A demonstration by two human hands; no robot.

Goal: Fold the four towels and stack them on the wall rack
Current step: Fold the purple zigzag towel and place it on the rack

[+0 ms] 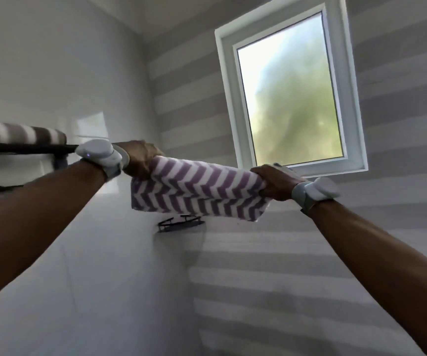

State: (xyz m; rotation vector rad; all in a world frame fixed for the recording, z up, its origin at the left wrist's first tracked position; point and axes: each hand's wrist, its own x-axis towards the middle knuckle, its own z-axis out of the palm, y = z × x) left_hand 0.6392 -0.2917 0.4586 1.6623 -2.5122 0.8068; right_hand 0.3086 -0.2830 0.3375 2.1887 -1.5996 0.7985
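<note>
View tilted upward inside a small, pale room, seen from the person's own head. Two bare arms reach up and forward. Stretched between them in the air is a folded purple and white zigzag towel (197, 194).

The left hand (140, 160) grips the towel's upper left corner, its fingers curled round the fold. The right hand (275, 183) grips the upper right end in the same way, fingers wrapped over the top edge. The towel's lower layers sag beneath the two grips. A left wrist band (99, 156) and a right wrist band (315, 192), both pale with a white block, sit just behind the hands.

Just left of the left grip, and about level with it, a dark metal wall rack (22, 149) juts from a glossy white wall (53, 73). A folded brown and white striped towel (20, 133) lies on top of the rack. The held towel is to the rack's right, apart from it.

Below the grips, just under the towel's bottom edge, a small black wire corner shelf (181, 223) sits where the two walls meet. Above the right grip, a white-framed window (289, 91) is set in a striped wall (400, 124) of grey and white horizontal bands. The glass shows blurred green and bright light. A strip of pale ceiling (168, 11) crosses the top.
</note>
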